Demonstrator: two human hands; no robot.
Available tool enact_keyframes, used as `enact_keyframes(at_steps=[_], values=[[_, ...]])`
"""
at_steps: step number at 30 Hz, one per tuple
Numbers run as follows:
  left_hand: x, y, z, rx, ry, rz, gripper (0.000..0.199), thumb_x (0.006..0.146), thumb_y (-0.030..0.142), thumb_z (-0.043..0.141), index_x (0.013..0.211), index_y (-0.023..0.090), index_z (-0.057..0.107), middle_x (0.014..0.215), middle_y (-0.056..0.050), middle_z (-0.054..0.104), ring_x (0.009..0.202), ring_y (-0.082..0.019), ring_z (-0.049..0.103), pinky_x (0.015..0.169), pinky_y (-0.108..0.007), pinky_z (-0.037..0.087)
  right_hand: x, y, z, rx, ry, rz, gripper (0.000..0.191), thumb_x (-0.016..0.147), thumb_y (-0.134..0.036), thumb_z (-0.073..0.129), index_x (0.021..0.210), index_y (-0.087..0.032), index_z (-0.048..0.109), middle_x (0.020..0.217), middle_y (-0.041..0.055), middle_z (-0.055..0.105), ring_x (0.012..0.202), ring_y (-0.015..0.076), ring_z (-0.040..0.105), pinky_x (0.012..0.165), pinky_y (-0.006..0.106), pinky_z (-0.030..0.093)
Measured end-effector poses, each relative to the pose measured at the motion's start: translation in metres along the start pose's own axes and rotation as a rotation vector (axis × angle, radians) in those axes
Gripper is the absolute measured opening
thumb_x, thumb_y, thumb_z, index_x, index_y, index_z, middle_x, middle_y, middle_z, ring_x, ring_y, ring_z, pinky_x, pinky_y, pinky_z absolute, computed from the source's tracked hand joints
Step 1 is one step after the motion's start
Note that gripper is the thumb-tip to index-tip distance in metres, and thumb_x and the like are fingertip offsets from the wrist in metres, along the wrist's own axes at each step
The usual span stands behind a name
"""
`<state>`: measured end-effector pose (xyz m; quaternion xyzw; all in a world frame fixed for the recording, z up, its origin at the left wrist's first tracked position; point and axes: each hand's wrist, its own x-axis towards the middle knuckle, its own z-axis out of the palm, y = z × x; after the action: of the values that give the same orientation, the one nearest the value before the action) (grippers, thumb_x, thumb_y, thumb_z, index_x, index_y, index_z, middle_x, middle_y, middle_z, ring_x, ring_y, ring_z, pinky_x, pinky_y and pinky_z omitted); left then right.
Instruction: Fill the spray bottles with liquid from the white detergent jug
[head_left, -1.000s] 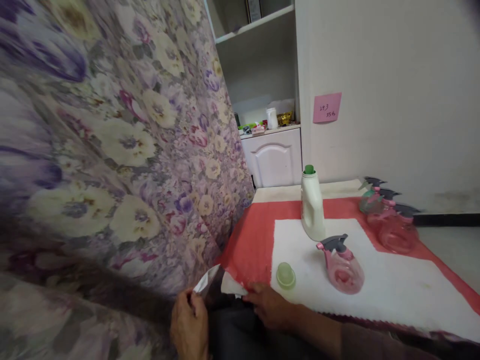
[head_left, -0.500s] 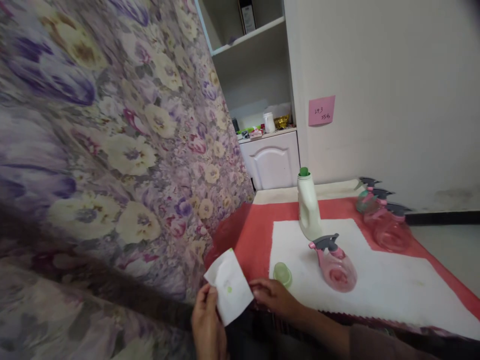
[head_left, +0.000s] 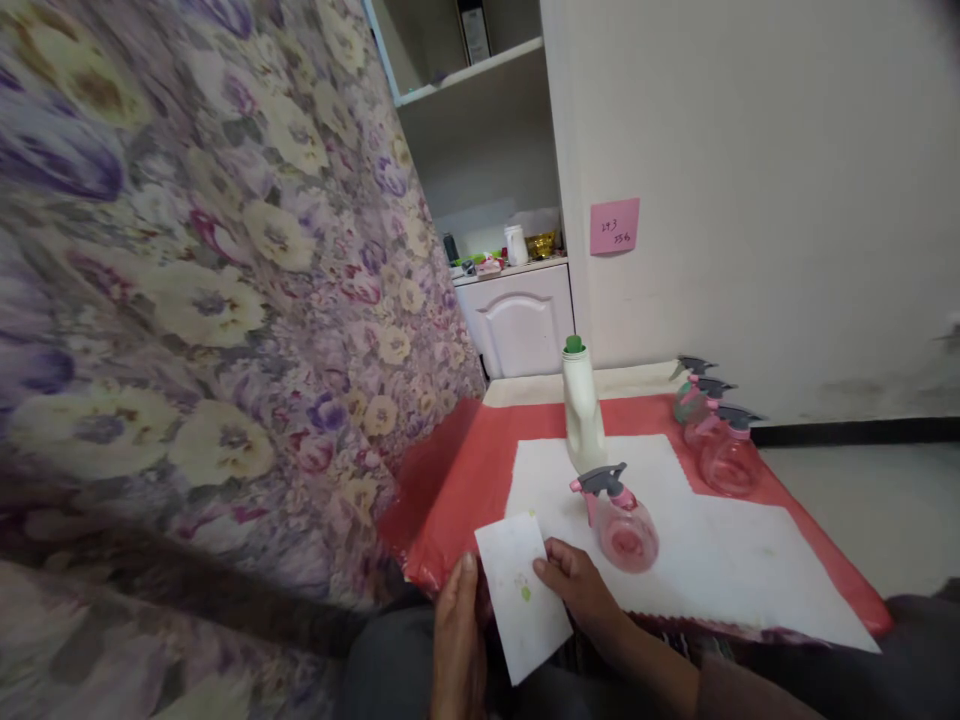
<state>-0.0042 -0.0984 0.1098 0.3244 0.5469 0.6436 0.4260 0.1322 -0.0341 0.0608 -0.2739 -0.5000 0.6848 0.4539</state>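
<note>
A small white sheet of paper (head_left: 521, 625) with green smudges is tilted up over my lap at the near table edge. My right hand (head_left: 585, 590) pinches its right edge, thumb on the front face. Close beside the left edge is my left hand (head_left: 457, 630), thumb pointing up; its other fingers are mostly hidden, so its hold on the sheet is unclear. Just beyond the right hand, a pink clear spray bottle (head_left: 630, 540) with a grey trigger head stands on a white cloth (head_left: 720, 560). Behind it rises a pale jug (head_left: 581, 410) with a green top (head_left: 574, 344).
Several more spray bottles (head_left: 731, 465) line the table's right side on a red cover (head_left: 465, 480). A floral curtain (head_left: 247, 330) hangs close on the left. At the back are a cabinet (head_left: 525, 310) and a wall with a pink note (head_left: 615, 227).
The view has turned slightly right. The sheet has shifted right; my left thumb has left its front face, and my right hand now grips its right edge. The green cap is hidden.
</note>
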Motion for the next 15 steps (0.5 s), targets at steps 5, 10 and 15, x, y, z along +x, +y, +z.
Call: enact_keyframes(at_steps=[5, 10, 15], values=[[-0.006, -0.004, 0.016, 0.105, -0.119, -0.071, 0.042, 0.07, 0.05, 0.075, 0.096, 0.017, 0.07, 0.074, -0.002, 0.072, 0.066, -0.02, 0.065, 0.061, -0.029, 0.052, -0.012, 0.007, -0.019, -0.039, 0.031, 0.001, 0.03, 0.079, -0.048, 0.061, 0.081, -0.019, 0.059, 0.071, -0.0006, 0.065, 0.064, 0.0181, 0.06, 0.062, 0.03, 0.048], [-0.01, -0.014, 0.033, 0.294, -0.166, 0.04, 0.035, 0.071, 0.051, 0.071, 0.072, 0.017, 0.066, 0.065, 0.001, 0.065, 0.061, -0.016, 0.058, 0.056, -0.023, 0.046, -0.036, 0.002, -0.046, -0.37, 0.243, -0.141, 0.034, 0.077, -0.031, 0.059, 0.11, -0.02, 0.057, 0.095, 0.0067, 0.065, 0.081, 0.0224, 0.062, 0.077, 0.037, 0.052], [-0.019, -0.019, 0.046, 0.667, -0.182, 0.274, 0.027, 0.082, 0.043, 0.061, 0.07, 0.019, 0.064, 0.062, 0.003, 0.06, 0.06, -0.012, 0.052, 0.056, -0.019, 0.038, -0.063, -0.013, -0.056, -0.505, 0.34, -0.248, 0.019, 0.083, -0.028, 0.055, 0.1, -0.021, 0.056, 0.086, 0.0042, 0.06, 0.076, 0.0198, 0.059, 0.072, 0.033, 0.051]])
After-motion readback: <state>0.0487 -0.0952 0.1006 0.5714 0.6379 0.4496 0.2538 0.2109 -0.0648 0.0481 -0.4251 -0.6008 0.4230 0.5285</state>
